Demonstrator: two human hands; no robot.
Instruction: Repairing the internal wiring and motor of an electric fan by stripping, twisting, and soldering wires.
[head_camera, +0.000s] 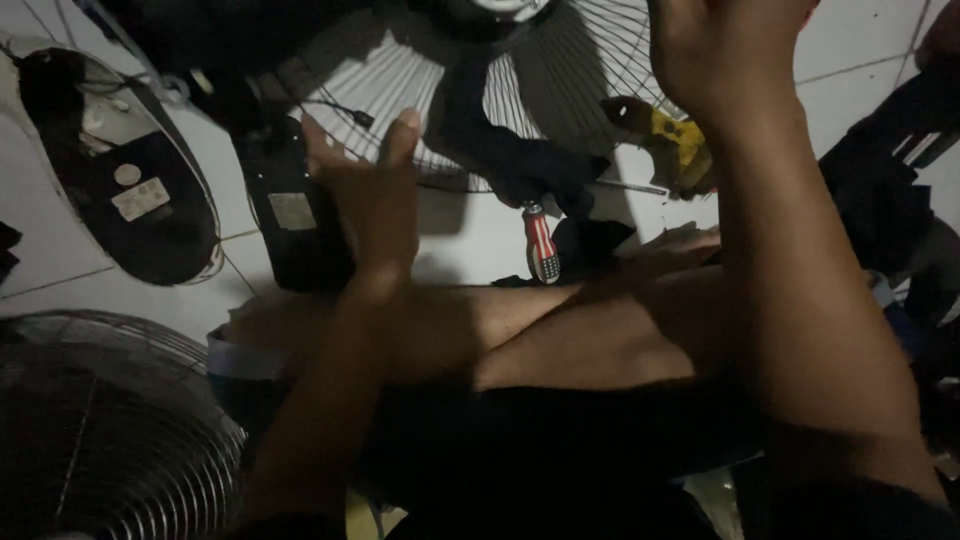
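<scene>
My left hand (365, 195) is raised over a black box-shaped fan part (285, 215) on the floor, fingers and thumb spread, nothing visibly in it. My right hand (720, 50) reaches up at the top edge of the view, in front of a round wire fan guard (580, 70); its fingers are cut off by the frame. A dark fan blade (500, 145) lies against the guard. A screwdriver with a red and white striped handle (541, 245) rests on the floor between my hands, near my bare legs (560, 340).
A yellow and black tool (680, 145) lies by the guard's right rim. A white and black oval fan housing (120, 170) sits at the left. Another wire grille (100, 440) fills the lower left. Dark objects crowd the right edge (890, 200). The floor is white tile (470, 230).
</scene>
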